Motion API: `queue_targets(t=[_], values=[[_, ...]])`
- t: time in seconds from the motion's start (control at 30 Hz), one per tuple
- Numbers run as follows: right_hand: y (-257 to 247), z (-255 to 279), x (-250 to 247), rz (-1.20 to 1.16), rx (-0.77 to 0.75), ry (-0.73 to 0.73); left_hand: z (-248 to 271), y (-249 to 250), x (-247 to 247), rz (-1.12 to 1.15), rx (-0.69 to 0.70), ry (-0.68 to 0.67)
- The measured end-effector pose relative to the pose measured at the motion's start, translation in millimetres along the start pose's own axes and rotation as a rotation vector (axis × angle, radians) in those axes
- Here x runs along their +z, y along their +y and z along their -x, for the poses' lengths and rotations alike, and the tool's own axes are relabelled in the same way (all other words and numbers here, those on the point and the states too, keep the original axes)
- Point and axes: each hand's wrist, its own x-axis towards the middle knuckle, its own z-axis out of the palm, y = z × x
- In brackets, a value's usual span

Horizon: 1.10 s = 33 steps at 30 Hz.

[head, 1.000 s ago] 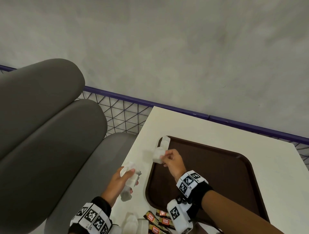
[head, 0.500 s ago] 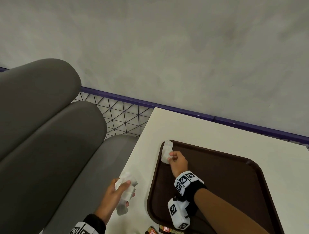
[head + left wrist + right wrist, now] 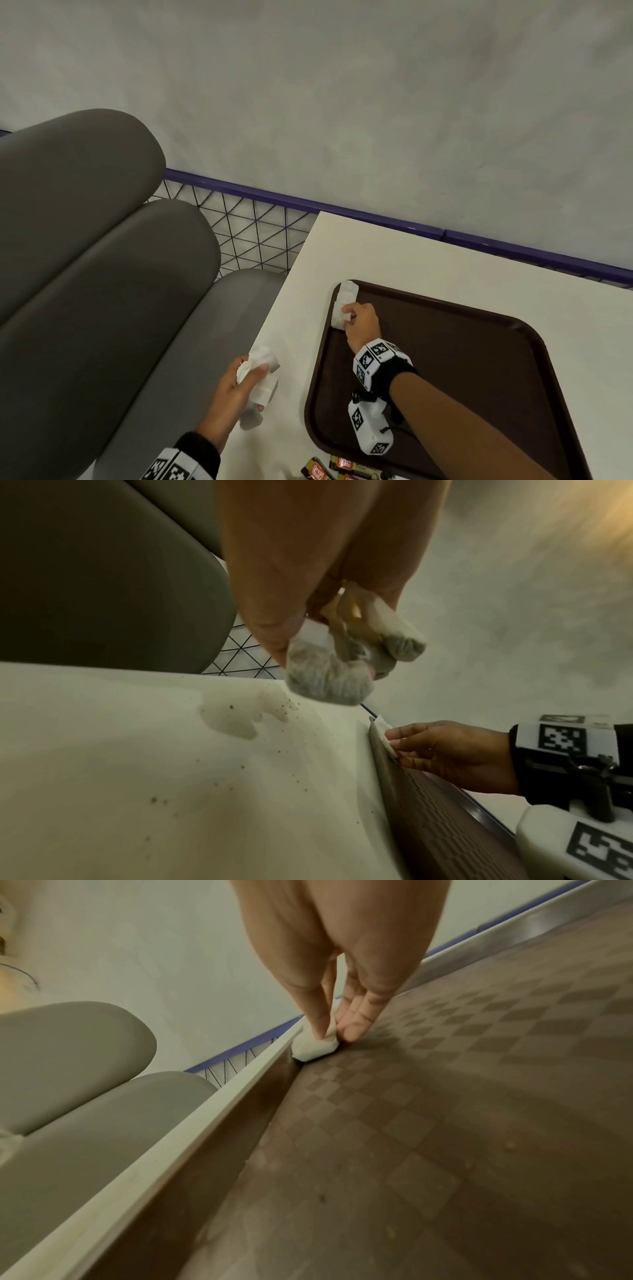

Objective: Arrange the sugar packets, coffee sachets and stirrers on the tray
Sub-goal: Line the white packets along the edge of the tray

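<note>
Since a second ago, we have lowered our right hand (image 3: 361, 320) to the brown tray (image 3: 479, 377), pinching a white sugar packet (image 3: 338, 313) down against its far left rim, beside another packet (image 3: 347, 289). Our left hand (image 3: 236, 390) grips a bunch of packets (image 3: 262, 371) above the white counter (image 3: 394, 253). Coffee sachets (image 3: 342, 469) lie at the tray's near edge.

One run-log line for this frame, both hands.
right hand: pinches sugar packet in far-left tray corner | left hand: holds sugar packet bunch above table
</note>
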Motion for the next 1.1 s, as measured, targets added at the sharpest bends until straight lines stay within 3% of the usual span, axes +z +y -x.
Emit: queue_targets(t=[0.17, 0.33, 0.5, 0.7, 1.0, 1.1], values=[[-1.1, 3.7, -9.0, 0.0, -0.006, 0.001, -5.7, 3.2, 0.3, 0.002, -0.008, -0.005], [-16.8, 23.2, -20.9, -0.074, -0.122, 0.007, -0.9, 4.8, 2.1, -0.009, 0.038, -0.02], [-45.4, 56.8, -25.1, -0.324, -0.196, -0.219, 3.8, 11.7, 6.4, -0.012, 0.063, 0.004], [-59.8, 93.4, -15.1, -0.352, -0.33, -0.445, 15.0, 15.4, 9.7, -0.028, 0.082, 0.009], [-50.5, 103.3, -17.8, -0.319, -0.327, -0.443, 25.5, 17.6, 13.4, -0.005, 0.066, -0.003], [-43.5, 96.1, -23.2, -0.355, -0.295, -0.382, 25.3, 19.5, 13.4, 0.065, 0.052, -0.009]])
